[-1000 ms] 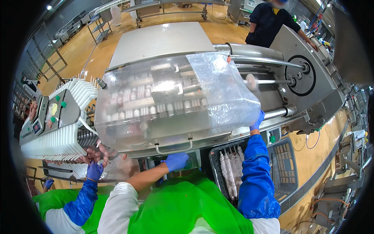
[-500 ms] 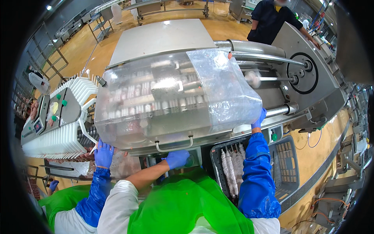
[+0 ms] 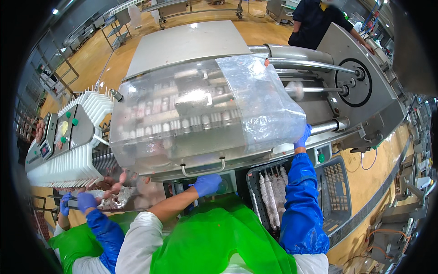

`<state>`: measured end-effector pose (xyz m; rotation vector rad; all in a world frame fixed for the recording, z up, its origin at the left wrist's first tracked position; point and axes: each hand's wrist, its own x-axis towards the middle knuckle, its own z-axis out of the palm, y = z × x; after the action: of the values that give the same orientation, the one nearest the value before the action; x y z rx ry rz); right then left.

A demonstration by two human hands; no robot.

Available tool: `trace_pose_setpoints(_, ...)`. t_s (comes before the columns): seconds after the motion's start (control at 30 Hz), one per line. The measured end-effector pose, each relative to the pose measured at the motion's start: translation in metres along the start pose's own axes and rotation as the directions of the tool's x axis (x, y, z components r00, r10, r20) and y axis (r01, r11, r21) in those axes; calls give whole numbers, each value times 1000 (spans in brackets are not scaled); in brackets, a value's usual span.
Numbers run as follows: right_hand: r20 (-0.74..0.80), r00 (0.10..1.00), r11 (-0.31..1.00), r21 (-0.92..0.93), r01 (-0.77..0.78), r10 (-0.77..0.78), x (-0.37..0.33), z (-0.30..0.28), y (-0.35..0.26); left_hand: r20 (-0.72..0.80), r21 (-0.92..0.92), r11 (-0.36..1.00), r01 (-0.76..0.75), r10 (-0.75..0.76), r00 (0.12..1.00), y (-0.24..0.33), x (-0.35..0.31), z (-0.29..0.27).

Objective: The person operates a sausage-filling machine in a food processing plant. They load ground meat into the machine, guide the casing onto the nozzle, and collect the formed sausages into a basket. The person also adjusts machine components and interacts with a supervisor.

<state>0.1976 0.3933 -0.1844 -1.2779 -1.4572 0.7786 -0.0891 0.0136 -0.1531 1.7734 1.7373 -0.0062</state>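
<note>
My left hand (image 3: 207, 184), in a purple glove, is at the machine's front panel beside a green button (image 3: 222, 187), under the metal handle (image 3: 203, 172). Its fingertips are hidden, so I cannot tell whether it presses the button. My right hand (image 3: 303, 136), gloved alike with a blue sleeve, is closed on the lower right corner of a clear plastic sheet (image 3: 269, 105). That sheet lies over the right end of the transparent machine cover (image 3: 150, 114). Behind the cover, rows of pale segmented parts show blurrily.
On the left a co-worker's gloved hand (image 3: 86, 201) is beside linked sausages (image 3: 114, 186) near a conveyor with white fins (image 3: 68, 169). A black crate (image 3: 253, 196) with pale, wrinkled sticks (image 3: 271, 196) and a grey crate (image 3: 335, 192) stand below right. Another person (image 3: 315, 23) stands behind the machine.
The co-worker's hand has moved left from beside the machine cover, and linked sausages now show there. My two hands stay in place.
</note>
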Motion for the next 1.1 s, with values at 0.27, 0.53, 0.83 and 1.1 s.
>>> trace_pose_setpoints(0.27,-17,1000,999,-32,-4,3,-4,-7,-15,74,21,1000,-6,5,997,12,-4,-17)
trace_pose_setpoints(0.53,-52,990,975,190,-119,131,-13,-1,-38,14,24,999,-25,25,1000,4,-2,-4)
trace_pose_setpoints(0.83,-210,958,910,404,-95,193,26,-2,65,-52,-27,1000,-4,2,999,6,-5,-3)
trace_pose_setpoints(1.1,-16,982,830,537,-149,187,21,-20,53,-68,-46,998,29,-32,997,12,-10,-13)
